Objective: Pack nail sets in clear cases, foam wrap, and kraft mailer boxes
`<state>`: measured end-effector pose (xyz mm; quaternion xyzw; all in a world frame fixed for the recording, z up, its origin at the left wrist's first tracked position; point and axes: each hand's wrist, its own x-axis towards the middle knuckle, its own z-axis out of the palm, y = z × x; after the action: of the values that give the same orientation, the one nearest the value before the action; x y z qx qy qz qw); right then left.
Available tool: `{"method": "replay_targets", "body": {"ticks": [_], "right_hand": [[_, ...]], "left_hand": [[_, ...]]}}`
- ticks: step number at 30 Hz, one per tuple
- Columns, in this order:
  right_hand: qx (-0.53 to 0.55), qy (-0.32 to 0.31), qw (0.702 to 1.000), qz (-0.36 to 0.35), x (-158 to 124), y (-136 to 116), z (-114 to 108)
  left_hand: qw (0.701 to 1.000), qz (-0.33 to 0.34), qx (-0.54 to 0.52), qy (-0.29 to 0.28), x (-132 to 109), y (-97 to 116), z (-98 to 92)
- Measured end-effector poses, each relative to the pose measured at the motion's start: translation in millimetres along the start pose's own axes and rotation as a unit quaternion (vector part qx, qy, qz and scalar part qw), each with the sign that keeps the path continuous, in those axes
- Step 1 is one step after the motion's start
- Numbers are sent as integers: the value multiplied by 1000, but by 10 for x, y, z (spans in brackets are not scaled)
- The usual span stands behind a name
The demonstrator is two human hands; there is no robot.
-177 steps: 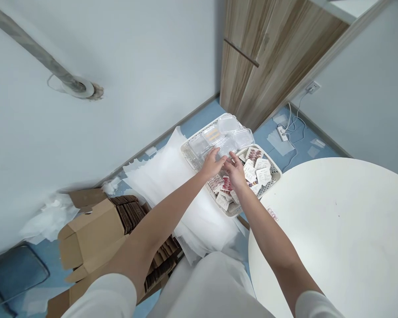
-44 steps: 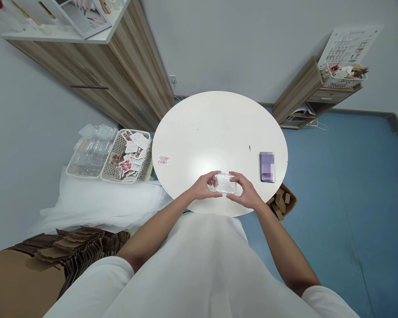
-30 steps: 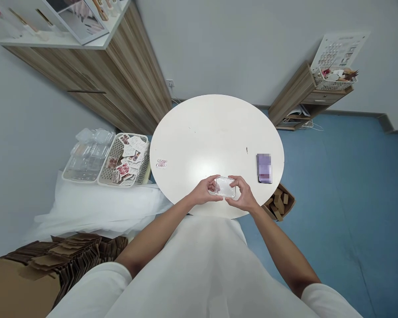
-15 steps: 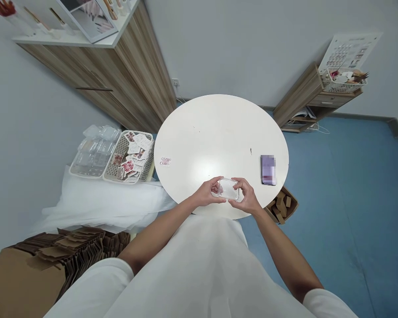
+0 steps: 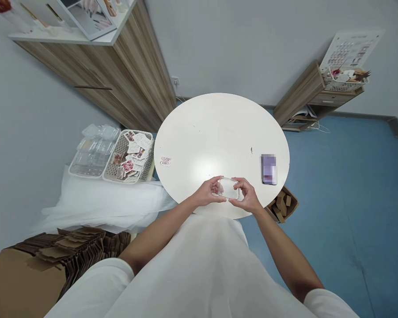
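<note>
Both my hands hold a small clear plastic case (image 5: 229, 188) just above the near edge of the round white table (image 5: 218, 132). My left hand (image 5: 208, 192) grips its left end with curled fingers. My right hand (image 5: 248, 196) pinches the right end. A small pink nail sheet (image 5: 165, 160) lies at the table's left edge, apart from my hands. A purple phone (image 5: 268, 168) rests on the table to the right.
Left of the table, a white basket of clear cases (image 5: 93, 151) and a basket of nail cards (image 5: 130, 155) sit on white foam sheets (image 5: 99, 203). Flat brown cartons (image 5: 69, 251) lie at lower left. A small cardboard box (image 5: 282, 204) stands under the table's right edge. Wooden cabinets (image 5: 119, 75) line the walls.
About six seconds ago both hands reached into the baskets on the floor. Since then I have turned to the table with the clear case, and my fingers have shifted slightly on it.
</note>
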<state>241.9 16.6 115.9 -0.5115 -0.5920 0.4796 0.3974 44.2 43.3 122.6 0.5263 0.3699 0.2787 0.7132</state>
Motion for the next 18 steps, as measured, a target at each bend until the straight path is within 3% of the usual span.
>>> {"method": "replay_targets", "body": {"ticks": [6, 14, 18], "right_hand": [[70, 23, 997, 14, 16, -9, 12], [34, -6, 999, 6, 183, -177, -64], [30, -8, 999, 12, 184, -189, -43]], "left_hand": [[1000, -8, -2, 3, -1, -50, 14], [994, -43, -97, 11, 38, 78, -31], [994, -63, -77, 44, 13, -12, -117]]}}
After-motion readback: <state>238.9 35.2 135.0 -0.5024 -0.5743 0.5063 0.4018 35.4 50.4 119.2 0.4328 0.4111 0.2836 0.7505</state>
